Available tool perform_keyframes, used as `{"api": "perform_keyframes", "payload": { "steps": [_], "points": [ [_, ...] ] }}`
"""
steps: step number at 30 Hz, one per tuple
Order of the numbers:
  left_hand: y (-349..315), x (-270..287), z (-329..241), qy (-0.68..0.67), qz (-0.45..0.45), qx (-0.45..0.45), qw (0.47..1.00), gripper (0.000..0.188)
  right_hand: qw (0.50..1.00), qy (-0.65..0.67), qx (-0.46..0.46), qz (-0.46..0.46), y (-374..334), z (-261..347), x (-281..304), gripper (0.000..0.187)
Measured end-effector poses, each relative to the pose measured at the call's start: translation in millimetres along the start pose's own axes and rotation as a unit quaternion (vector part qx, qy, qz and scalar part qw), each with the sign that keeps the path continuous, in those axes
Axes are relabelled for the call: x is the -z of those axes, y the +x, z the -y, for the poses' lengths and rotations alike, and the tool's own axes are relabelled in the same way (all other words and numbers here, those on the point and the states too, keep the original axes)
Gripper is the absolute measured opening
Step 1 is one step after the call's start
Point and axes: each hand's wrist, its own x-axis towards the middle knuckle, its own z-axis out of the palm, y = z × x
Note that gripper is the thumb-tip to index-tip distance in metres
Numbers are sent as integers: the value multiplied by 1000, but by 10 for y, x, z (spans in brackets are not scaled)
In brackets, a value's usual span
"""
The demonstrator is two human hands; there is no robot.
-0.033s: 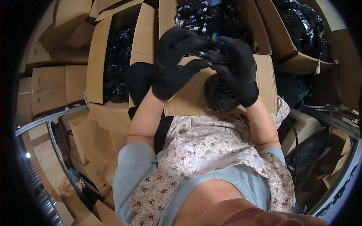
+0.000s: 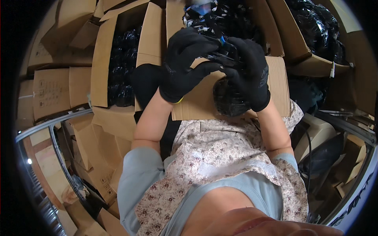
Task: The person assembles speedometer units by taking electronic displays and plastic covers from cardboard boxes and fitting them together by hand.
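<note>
Between my two black-gloved hands, above a cardboard flap, is a small glossy black piece with a blue bit; its exact kind does not show. My left hand pinches it from the left, thumb and fingers curled toward it. From the other side my right hand closes on it, partly covering it. Below that hand a rounded bundle in black shiny wrap rests on the cardboard flap, its upper right part hidden by the glove.
Just beyond my hands, an open carton holds many black pieces with white connectors. Another carton to the left contains black wrapped bundles, as does one at the far right. Metal rails run along both sides.
The held piece has turned slightly, showing more of its blue bit. My fingers have shifted a little around it. The wrapped bundle stays put.
</note>
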Motion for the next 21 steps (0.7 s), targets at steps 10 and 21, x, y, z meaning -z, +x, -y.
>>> {"api": "perform_keyframes", "payload": {
  "steps": [10, 21],
  "points": [
    [-124, -169, 66, -59, -35, -23, 997, 41, 994, -78, 65, -47, -35, -98, -27, 60],
    [-250, -290, 224, -106, -77, 187, 974, 89, 968, -136, 146, -154, -100, -241, 5, 42]
  ]
}}
